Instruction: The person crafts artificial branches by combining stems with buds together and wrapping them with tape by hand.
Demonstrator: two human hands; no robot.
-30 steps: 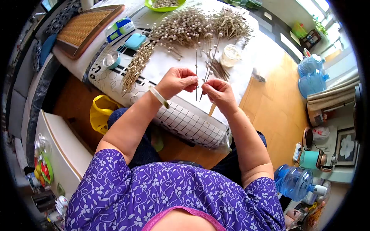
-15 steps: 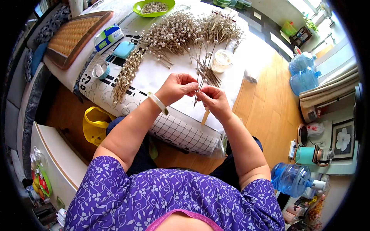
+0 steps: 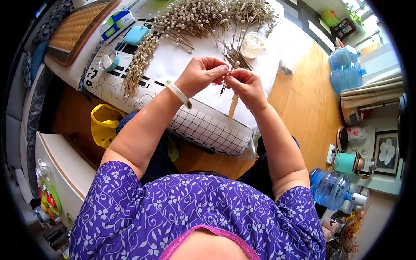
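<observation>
My left hand (image 3: 204,74) and my right hand (image 3: 248,88) meet over the white-covered table, fingertips pinched around a thin brown stem with small white buds (image 3: 223,88). The fingers partly hide where they grip it. Just beyond them lie short brown sticks (image 3: 238,60) and a clear tub with whitish contents (image 3: 252,45). A large heap of stems with white buds (image 3: 190,21) spreads farther back. To the left is a narrower bundle of budded stems (image 3: 141,65). A pale wooden handle (image 3: 233,106) shows below my right hand; whether that hand touches it, I cannot tell.
On the table's left are a teal container (image 3: 109,60), a light-blue case (image 3: 135,35) and a tissue pack (image 3: 118,25). A rolled gridded cover (image 3: 212,129) runs along the near edge. A yellow basket (image 3: 104,125) sits below left; large water bottles (image 3: 346,78) stand right.
The view has tilted, so the table and hands appear higher in the picture. My fingers have shifted slightly on the stem, and both hands still pinch it.
</observation>
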